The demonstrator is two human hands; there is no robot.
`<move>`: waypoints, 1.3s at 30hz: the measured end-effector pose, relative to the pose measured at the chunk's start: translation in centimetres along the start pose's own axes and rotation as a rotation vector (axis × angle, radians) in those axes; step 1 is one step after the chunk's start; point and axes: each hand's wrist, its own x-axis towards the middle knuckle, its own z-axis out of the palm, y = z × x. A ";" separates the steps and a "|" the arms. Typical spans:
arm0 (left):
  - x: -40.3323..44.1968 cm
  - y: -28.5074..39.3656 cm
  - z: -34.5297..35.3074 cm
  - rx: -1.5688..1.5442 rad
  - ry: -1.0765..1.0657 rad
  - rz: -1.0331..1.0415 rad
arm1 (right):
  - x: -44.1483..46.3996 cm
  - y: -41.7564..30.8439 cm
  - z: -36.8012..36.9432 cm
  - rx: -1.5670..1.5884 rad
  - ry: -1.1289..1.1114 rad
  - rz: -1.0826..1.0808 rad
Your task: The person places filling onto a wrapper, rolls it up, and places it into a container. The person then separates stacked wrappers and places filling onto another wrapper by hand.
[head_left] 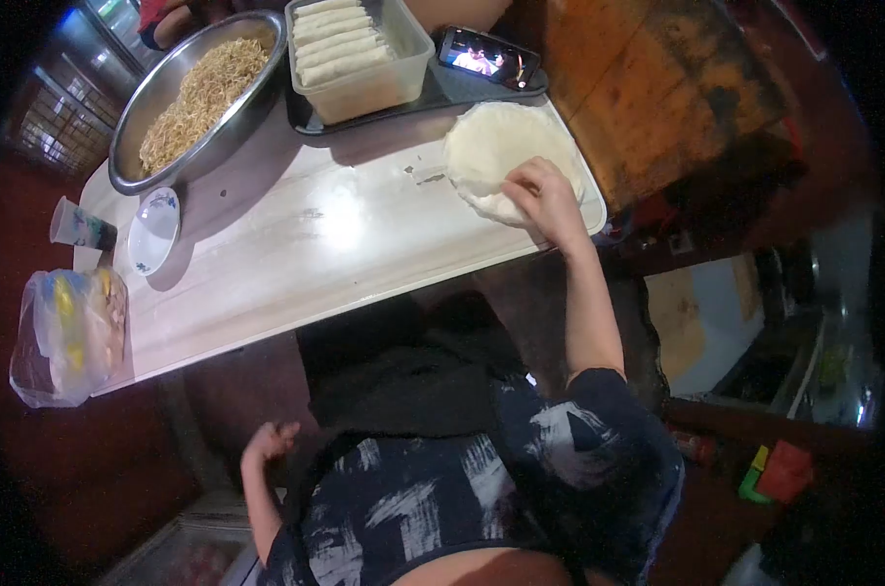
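Note:
A round stack of thin, pale spring roll wrappers (491,146) lies at the right end of the table. On the near part of the stack, my right hand (545,200) has thumb and fingers pinched together at a wrapper; how much is between the fingertips is partly hidden. My left hand (271,442) hangs below the table edge, away from everything on top, its fingers loosely bent and nothing visible in them. Behind the wrappers, a plastic tub (364,90) holds several rolled spring rolls (340,44) in a row.
A large metal bowl (120,166) of shredded filling (203,98) stands at the back left. Nearby are a small white bowl (154,232), a cup (79,227) and a plastic bag (69,337) at the table edge. A phone (488,59) leans on the dark tray (452,95).

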 end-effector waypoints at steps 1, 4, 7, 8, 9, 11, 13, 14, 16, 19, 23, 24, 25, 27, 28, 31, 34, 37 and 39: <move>-4.7 6.3 -3.1 -0.172 0.038 0.134 | 0.3 0.1 0.0 0.051 -0.008 0.074; -9.6 16.8 -7.6 -0.179 0.069 0.706 | 1.3 1.7 0.1 0.185 0.065 0.161; -10.6 25.2 -8.8 -0.127 0.076 1.103 | 2.1 3.0 -0.4 0.184 0.071 0.155; -9.4 27.6 -8.5 -0.051 0.158 1.255 | 2.1 3.3 -0.4 0.211 0.059 0.168; -8.3 30.5 -8.3 0.033 0.230 1.284 | 2.1 3.4 -0.3 0.210 0.058 0.163; -4.3 35.9 -7.5 0.147 0.387 1.406 | 2.3 3.6 -0.3 0.264 0.019 0.182; -0.7 40.0 -6.3 0.206 0.564 1.503 | 2.3 3.5 -0.3 0.272 0.021 0.158; 0.2 41.5 -5.9 0.234 0.656 1.505 | 2.1 3.4 -0.4 0.279 0.023 0.142; 1.7 43.3 -5.5 0.231 0.733 1.468 | 1.3 1.9 -0.9 0.322 -0.040 0.161; 2.5 44.6 -5.5 0.216 0.809 1.432 | 0.5 0.1 -0.8 -0.063 0.085 -0.204; 2.9 44.2 -4.8 0.289 0.875 1.404 | 1.4 1.7 0.2 -0.073 0.096 -0.047; 3.0 44.0 -4.6 0.292 0.874 1.402 | 2.1 1.7 -0.3 -0.071 0.096 -0.046; 3.2 43.9 -4.5 0.357 0.905 1.398 | 3.0 1.5 -1.3 -0.099 0.166 0.004; 3.2 43.7 -4.6 0.427 0.939 1.393 | 5.5 1.5 -3.8 -0.124 0.289 0.033; 2.8 43.6 -4.7 0.454 0.916 1.346 | 6.9 1.7 -5.3 -0.123 0.343 0.013; 2.6 43.7 -4.5 0.485 0.897 1.289 | 10.8 1.9 -9.0 -0.267 0.504 -0.036; 2.6 43.6 -4.5 0.457 0.913 1.304 | 12.6 0.1 -11.3 -0.302 0.536 -0.123; 2.2 43.6 -5.3 0.299 0.837 1.313 | 12.7 -3.3 -12.3 -0.445 0.412 -0.177; 1.6 43.7 -6.6 0.174 0.749 1.289 | 11.8 -5.3 -12.9 -0.332 0.323 -0.175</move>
